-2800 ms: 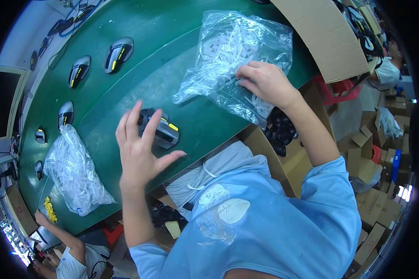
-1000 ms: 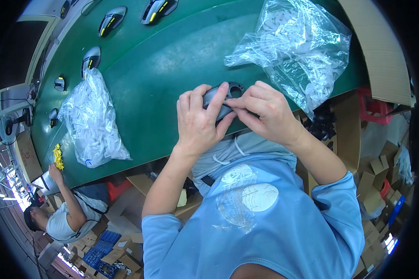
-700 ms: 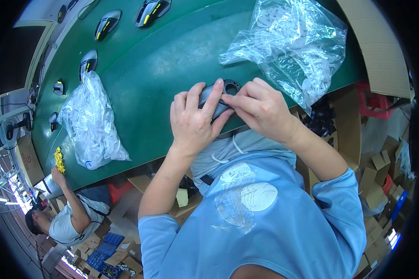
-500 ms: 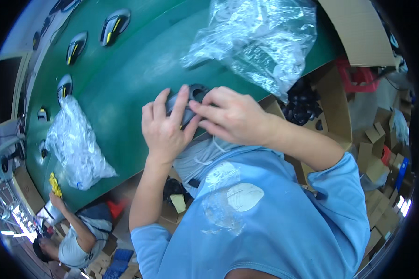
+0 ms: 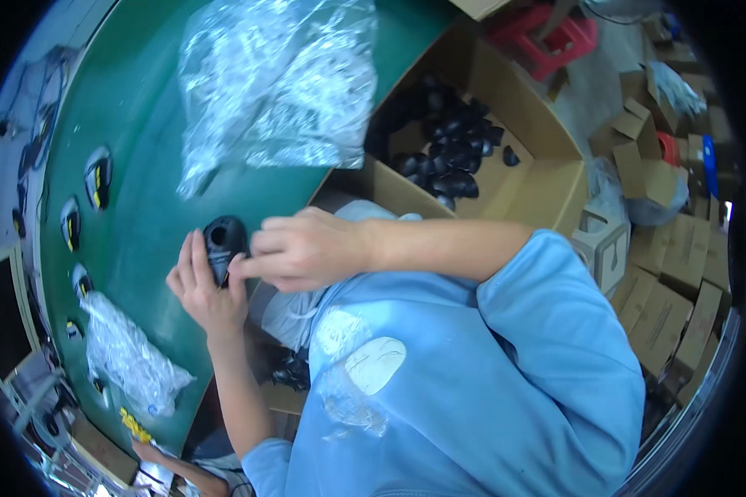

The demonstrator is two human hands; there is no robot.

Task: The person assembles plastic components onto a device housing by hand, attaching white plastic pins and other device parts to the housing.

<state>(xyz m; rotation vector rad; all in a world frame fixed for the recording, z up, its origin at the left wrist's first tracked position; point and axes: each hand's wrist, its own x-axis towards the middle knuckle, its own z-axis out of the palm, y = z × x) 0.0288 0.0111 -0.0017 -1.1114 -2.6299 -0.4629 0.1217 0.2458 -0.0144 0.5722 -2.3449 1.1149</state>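
My left hand [image 5: 210, 294] holds a dark grey, oval moulded piece [image 5: 226, 251] near the green table's front edge, fingers along its left side and thumb on its right. A round opening shows at the piece's far end. Close against its right side, my right hand [image 5: 311, 248] has its fingers curled and pressed together. Their tips meet the piece's lower right edge; whatever they pinch is too small or hidden to tell.
Clear plastic bags [image 5: 278, 83] lie on the green table [image 5: 141, 215], another bag [image 5: 128, 352] at left. Similar grey pieces with yellow stripes [image 5: 98, 178] line the far left. An open carton [image 5: 547, 186] holds black parts. A co-worker's hand [image 5: 145, 450] is near yellow pieces [image 5: 135, 425].
The view has swung to the right, bringing the carton of black parts further in. The piece stays in my left hand, its opening now more exposed, with my right hand drawn to its right side.
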